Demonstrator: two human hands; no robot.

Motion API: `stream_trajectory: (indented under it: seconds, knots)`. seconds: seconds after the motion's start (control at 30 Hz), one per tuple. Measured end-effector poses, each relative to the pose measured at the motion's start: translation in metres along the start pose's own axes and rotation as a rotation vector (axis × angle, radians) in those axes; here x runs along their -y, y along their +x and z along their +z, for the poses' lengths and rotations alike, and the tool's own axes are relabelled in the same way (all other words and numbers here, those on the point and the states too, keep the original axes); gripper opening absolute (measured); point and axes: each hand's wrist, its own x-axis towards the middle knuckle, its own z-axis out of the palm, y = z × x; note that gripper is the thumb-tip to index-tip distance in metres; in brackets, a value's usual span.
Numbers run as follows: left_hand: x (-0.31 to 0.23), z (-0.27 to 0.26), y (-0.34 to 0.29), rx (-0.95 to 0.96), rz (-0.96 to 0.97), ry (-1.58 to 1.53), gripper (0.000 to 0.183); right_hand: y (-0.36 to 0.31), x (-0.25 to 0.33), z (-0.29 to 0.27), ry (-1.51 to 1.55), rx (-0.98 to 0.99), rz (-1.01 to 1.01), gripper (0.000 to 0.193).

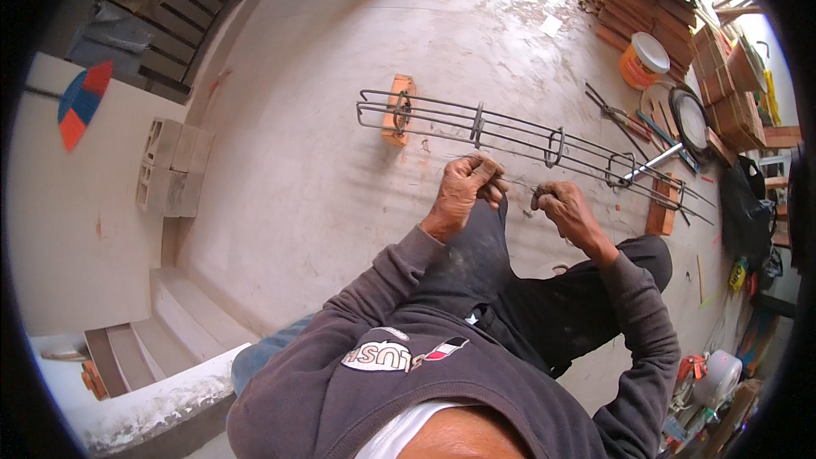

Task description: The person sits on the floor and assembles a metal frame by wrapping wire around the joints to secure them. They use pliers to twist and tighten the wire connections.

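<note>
My left hand (472,187) is closed in a pinch with thin dark wire (508,180) at its fingertips. To its right, my right hand (565,211) is also closed, its fingers bent around the dark ends of what looks like the same wire. Both hands are above my bent legs, just on the near side of a long steel rebar cage (478,125). Several stirrups cross the cage's long bars. An orange brick (403,83) props up its left end, and another brick (659,219) lies under the right end. Neither hand touches the cage.
Pliers-like long-handled tools (614,110) lie beyond the cage's right half. An orange bucket with a white lid (650,53) stands near stacked bricks (637,8). Grey blocks (180,157) and steps (200,302) are on the left. A black bag (746,212) sits far right.
</note>
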Motion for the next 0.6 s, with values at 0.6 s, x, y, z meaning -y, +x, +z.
stream_trajectory:
  seconds: [0.6]
  knots:
    - [-0.022,-0.015,0.009,-0.028,-0.161,0.125,0.033,-0.001,-0.006,0.012,-0.742,-0.276,-0.369,0.010]
